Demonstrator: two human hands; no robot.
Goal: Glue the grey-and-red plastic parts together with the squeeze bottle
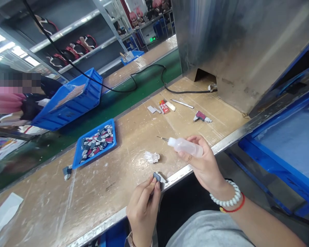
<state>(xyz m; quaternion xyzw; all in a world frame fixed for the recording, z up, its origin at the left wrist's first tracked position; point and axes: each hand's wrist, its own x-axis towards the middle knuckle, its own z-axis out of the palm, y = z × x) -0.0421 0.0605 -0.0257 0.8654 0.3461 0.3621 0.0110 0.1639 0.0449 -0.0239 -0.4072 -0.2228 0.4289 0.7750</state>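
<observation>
tray (78, 156) of small parts (98, 142) on workbench (54, 202), crumpled tissue (151, 157) right of it, bin (67, 103) behind

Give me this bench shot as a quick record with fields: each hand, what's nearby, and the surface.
left hand: pinches a small grey piece in its fingertips
right hand: holds a clear needle-tip squeeze bottle, tip pointing left
nearby: crumpled white tissue; blue tray of small parts
surface: worn wooden bench
</observation>
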